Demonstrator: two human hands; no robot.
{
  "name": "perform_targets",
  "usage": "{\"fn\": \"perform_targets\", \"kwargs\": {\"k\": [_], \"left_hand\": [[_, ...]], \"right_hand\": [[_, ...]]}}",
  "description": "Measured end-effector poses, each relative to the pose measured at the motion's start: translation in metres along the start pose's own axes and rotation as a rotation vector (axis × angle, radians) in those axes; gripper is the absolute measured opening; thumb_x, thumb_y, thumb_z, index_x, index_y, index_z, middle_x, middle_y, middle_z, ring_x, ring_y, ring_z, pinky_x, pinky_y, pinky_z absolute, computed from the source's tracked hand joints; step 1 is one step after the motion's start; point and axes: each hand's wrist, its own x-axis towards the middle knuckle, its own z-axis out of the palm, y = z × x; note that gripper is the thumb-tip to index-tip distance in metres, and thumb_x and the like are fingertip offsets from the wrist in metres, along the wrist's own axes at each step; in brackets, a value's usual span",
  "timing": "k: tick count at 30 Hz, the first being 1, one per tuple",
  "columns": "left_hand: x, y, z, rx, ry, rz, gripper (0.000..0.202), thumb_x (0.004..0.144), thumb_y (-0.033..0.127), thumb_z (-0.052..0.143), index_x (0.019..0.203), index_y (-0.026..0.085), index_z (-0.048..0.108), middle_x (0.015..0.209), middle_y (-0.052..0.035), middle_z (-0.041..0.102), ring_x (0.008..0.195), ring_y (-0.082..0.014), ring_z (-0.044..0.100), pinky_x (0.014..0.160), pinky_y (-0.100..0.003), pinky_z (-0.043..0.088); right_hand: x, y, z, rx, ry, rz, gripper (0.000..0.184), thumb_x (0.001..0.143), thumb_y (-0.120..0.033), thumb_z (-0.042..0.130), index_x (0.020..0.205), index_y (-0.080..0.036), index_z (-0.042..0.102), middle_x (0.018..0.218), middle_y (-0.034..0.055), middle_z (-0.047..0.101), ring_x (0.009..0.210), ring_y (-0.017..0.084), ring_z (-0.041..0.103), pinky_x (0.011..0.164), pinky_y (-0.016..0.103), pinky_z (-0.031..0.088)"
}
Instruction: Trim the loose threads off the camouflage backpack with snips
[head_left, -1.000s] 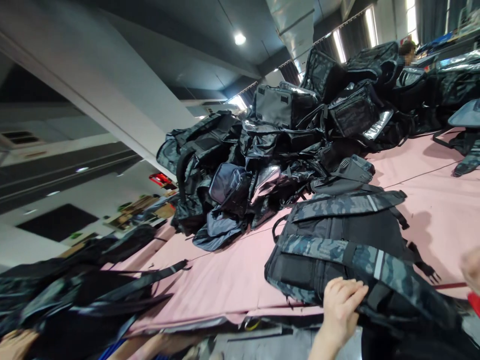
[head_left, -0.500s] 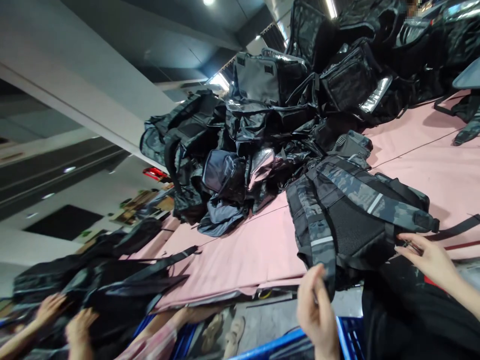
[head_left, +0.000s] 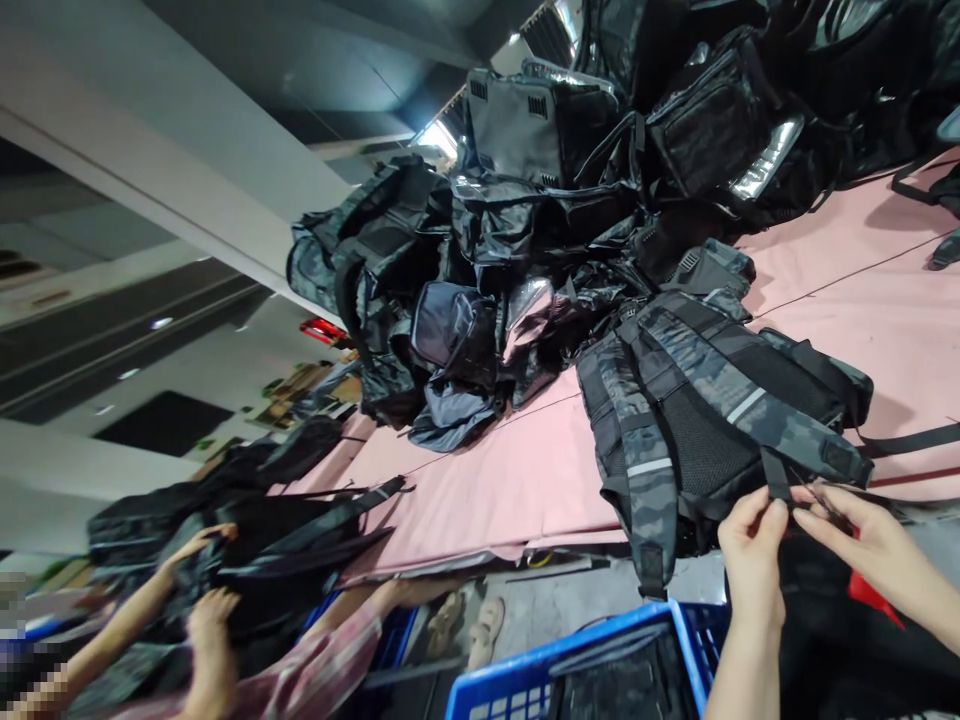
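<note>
Our left hand (head_left: 754, 530) has thumb and fingers clamped on a black webbing strap (head_left: 775, 472) of the camouflage backpack (head_left: 709, 435). Just beside it, our right hand (head_left: 844, 520) has its fingers closed around a slim dark item (head_left: 829, 503), too small for us to identify. The backpack lies just beyond our fingertips on the pink-covered table (head_left: 465, 500), mesh panel and padded shoulder straps facing up; one shoulder strap (head_left: 646, 480) hangs over the near edge, left of our left fingers. Below and left of those fingers stands a blue plastic crate (head_left: 562, 650) with a dark item inside. Farther beyond our fingers, to the left, we see a heap of dark backpacks (head_left: 525, 215). Well apart, at far left, a co-worker's hands (head_left: 212, 612) are at other black bags (head_left: 277, 525).
</note>
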Motion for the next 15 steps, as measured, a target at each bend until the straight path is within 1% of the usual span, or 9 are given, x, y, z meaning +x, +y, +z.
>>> {"fn": "perform_targets", "kwargs": {"k": [1, 2, 3, 5, 6, 8, 10, 13, 15], "left_hand": [[-0.001, 0.001, 0.001, -0.053, 0.015, -0.032, 0.040, 0.070, 0.046, 0.085, 0.095, 0.016, 0.082, 0.095, -0.0106, 0.078, 0.081, -0.0177, 0.068, 0.072, -0.026, 0.053], [-0.002, 0.003, 0.002, -0.108, 0.032, -0.065, 0.040, 0.068, 0.045, 0.087, 0.094, 0.016, 0.082, 0.093, -0.0102, 0.077, 0.077, -0.0155, 0.067, 0.068, -0.024, 0.051], [-0.002, 0.005, 0.003, -0.157, 0.054, -0.093, 0.041, 0.064, 0.044, 0.089, 0.093, 0.015, 0.082, 0.089, -0.0095, 0.077, 0.073, -0.0137, 0.065, 0.065, -0.022, 0.049], [-0.003, 0.009, 0.003, -0.220, 0.097, -0.122, 0.043, 0.058, 0.042, 0.093, 0.089, 0.015, 0.082, 0.083, -0.0078, 0.075, 0.067, -0.0113, 0.062, 0.062, -0.021, 0.047], [-0.003, 0.010, 0.003, -0.234, 0.109, -0.129, 0.044, 0.056, 0.042, 0.094, 0.088, 0.015, 0.082, 0.080, -0.0072, 0.074, 0.065, -0.0108, 0.061, 0.061, -0.021, 0.046], [-0.003, 0.012, 0.002, -0.224, 0.119, -0.131, 0.046, 0.053, 0.043, 0.094, 0.088, 0.015, 0.082, 0.079, -0.0068, 0.073, 0.064, -0.0107, 0.060, 0.061, -0.022, 0.047], [-0.002, 0.010, 0.000, -0.190, 0.116, -0.120, 0.047, 0.055, 0.045, 0.093, 0.089, 0.015, 0.082, 0.080, -0.0074, 0.073, 0.067, -0.0122, 0.061, 0.065, -0.024, 0.048], [-0.001, 0.003, -0.003, -0.122, 0.081, -0.072, 0.044, 0.062, 0.047, 0.089, 0.091, 0.015, 0.082, 0.085, -0.0085, 0.073, 0.075, -0.0154, 0.063, 0.072, -0.027, 0.051], [-0.001, -0.001, -0.006, -0.087, 0.058, -0.038, 0.040, 0.066, 0.045, 0.087, 0.091, 0.015, 0.082, 0.086, -0.0082, 0.072, 0.078, -0.0161, 0.062, 0.074, -0.027, 0.051]], "right_hand": [[-0.004, -0.001, -0.002, -0.010, -0.008, -0.011, 0.053, 0.087, -0.066, 0.061, 0.113, -0.021, 0.068, 0.118, 0.0106, 0.069, 0.110, 0.028, 0.066, 0.089, 0.031, 0.059], [-0.009, -0.001, -0.004, -0.031, 0.003, -0.023, 0.051, 0.090, -0.063, 0.058, 0.120, -0.022, 0.064, 0.122, 0.0099, 0.067, 0.114, 0.026, 0.064, 0.091, 0.030, 0.058], [-0.012, -0.002, -0.007, -0.076, 0.044, -0.050, 0.048, 0.093, -0.061, 0.056, 0.123, -0.024, 0.061, 0.123, 0.0085, 0.067, 0.113, 0.025, 0.064, 0.090, 0.029, 0.058], [-0.017, -0.004, -0.013, -0.205, 0.149, -0.138, 0.041, 0.095, -0.058, 0.053, 0.121, -0.027, 0.059, 0.117, 0.0049, 0.068, 0.103, 0.021, 0.067, 0.084, 0.027, 0.058], [-0.017, -0.005, -0.017, -0.263, 0.177, -0.187, 0.038, 0.095, -0.057, 0.053, 0.118, -0.028, 0.060, 0.113, 0.0034, 0.069, 0.096, 0.020, 0.068, 0.079, 0.026, 0.058], [-0.014, -0.007, -0.023, -0.339, 0.161, -0.275, 0.032, 0.096, -0.055, 0.054, 0.114, -0.030, 0.062, 0.107, 0.0016, 0.070, 0.085, 0.018, 0.069, 0.070, 0.025, 0.057], [-0.008, -0.010, -0.026, -0.378, 0.123, -0.352, 0.028, 0.097, -0.051, 0.053, 0.113, -0.030, 0.062, 0.106, 0.0008, 0.070, 0.082, 0.018, 0.069, 0.067, 0.026, 0.056], [0.002, -0.013, -0.027, -0.424, 0.116, -0.469, 0.021, 0.099, -0.043, 0.053, 0.112, -0.029, 0.063, 0.104, -0.0007, 0.070, 0.084, 0.017, 0.069, 0.074, 0.027, 0.054], [0.006, -0.013, -0.027, -0.439, 0.112, -0.503, 0.019, 0.100, -0.041, 0.052, 0.108, -0.028, 0.064, 0.101, -0.0013, 0.071, 0.085, 0.017, 0.069, 0.075, 0.028, 0.053]]}}
